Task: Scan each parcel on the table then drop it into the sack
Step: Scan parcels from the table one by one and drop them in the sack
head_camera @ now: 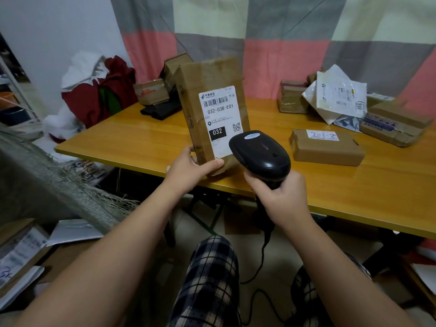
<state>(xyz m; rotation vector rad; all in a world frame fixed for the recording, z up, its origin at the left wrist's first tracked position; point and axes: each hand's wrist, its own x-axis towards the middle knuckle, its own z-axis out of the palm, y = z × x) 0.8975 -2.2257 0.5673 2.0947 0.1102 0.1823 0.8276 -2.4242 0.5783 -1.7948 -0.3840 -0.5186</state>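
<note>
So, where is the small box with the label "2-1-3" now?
In the head view, the small box lies flat on the wooden table, right of the black scanner and in front of the white mailer bag.

Open tabletop (146, 135) gap between left box stack (153, 90) and right parcel pile (342, 102).

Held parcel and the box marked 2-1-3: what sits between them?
In the head view, the black scanner in the right hand sits between the held parcel and the 2-1-3 box; otherwise bare table.

Checked trousers (212, 279), navy and cream
</note>
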